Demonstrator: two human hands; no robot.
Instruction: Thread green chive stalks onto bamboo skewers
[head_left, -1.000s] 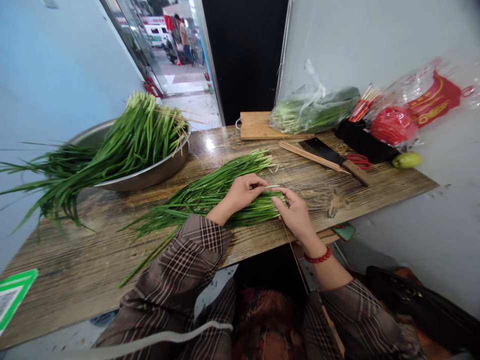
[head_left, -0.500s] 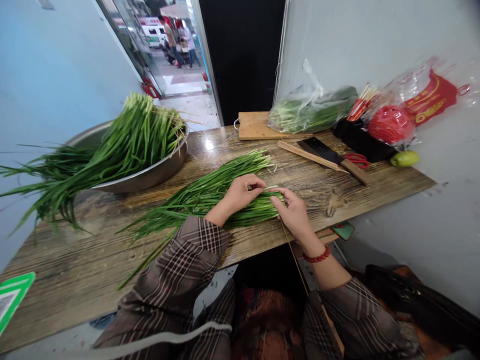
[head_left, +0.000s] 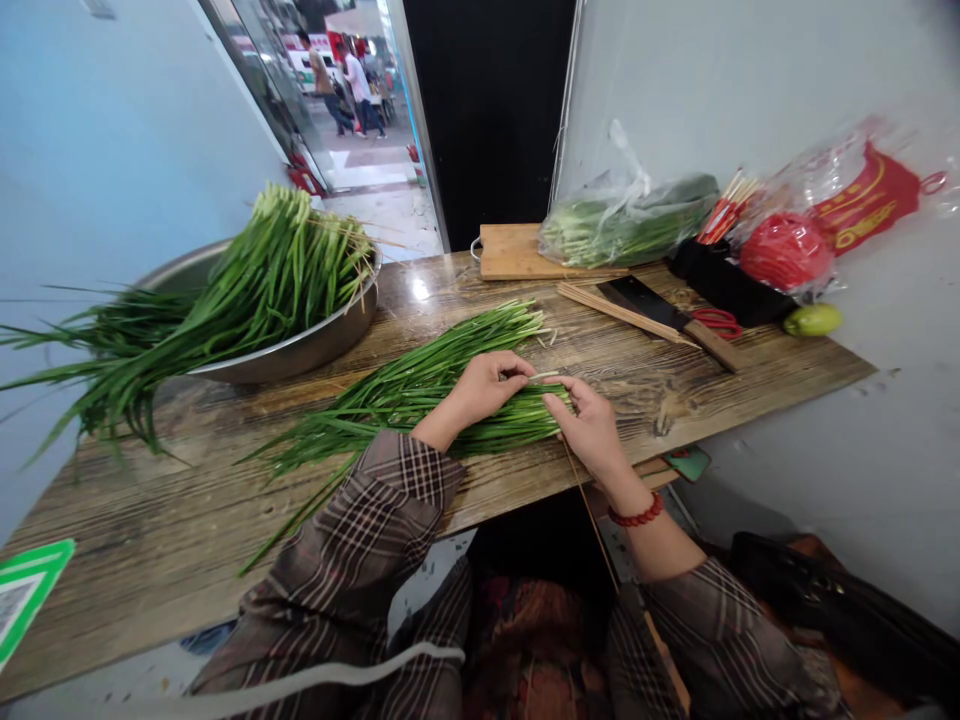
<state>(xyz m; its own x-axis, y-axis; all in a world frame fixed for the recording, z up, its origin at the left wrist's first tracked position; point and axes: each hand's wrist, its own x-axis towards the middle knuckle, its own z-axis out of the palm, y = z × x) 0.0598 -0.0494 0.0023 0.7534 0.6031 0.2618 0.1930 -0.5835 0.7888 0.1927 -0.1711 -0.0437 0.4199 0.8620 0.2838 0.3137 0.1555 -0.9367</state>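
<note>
A loose pile of garlic chives point(head_left: 397, 395) lies across the table, pale ends to the right. Over those ends my left hand point(head_left: 484, 390) is closed in a pinch on a chive stalk point(head_left: 545, 376). My right hand point(head_left: 592, 425) faces it from the right, thumb and forefinger closed at the stalk's other end. From beneath the right hand a thin wooden stick point(head_left: 589, 502) slants down past the table edge; whether the fingers hold it is hidden.
A steel basin point(head_left: 300, 355) heaped with skewered chives stands left. Behind are a cutting board point(head_left: 510, 252), bagged greens point(head_left: 630, 220), a bundle of wooden skewers point(head_left: 626, 314), a cleaver point(head_left: 652, 308) and a green fruit point(head_left: 814, 320). A green-framed card point(head_left: 56, 565) is at lower left.
Both hands stay almost in place, still pinching at the stalk. The whole view has shifted slightly, and people outside the doorway have moved left.
</note>
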